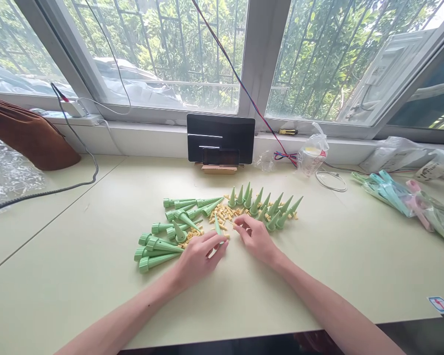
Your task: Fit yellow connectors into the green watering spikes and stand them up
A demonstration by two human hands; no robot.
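My left hand (203, 252) is closed around the lower part of a green plastic spike (217, 225), whose tip points up and away from me. A small yellow piece shows at its fingertips. Close by on the right, my right hand (257, 240) pinches a small yellow plastic piece (233, 223) between thumb and fingers. Between and beyond the hands lies a loose heap of yellow pieces (225, 213). Several green spikes with ribbed caps (159, 245) lie on their sides to the left. On the right, a group of green spikes (257, 201) stands tip up.
A tablet (221, 132) leans at the back of the pale table (96, 222), a dark phone in front of it. Bagged plastic tools (392, 195) lie at right, near a coiled white cable (331, 181) and a wrapped cup (313, 155). A brown bag (33, 133) stands at left.
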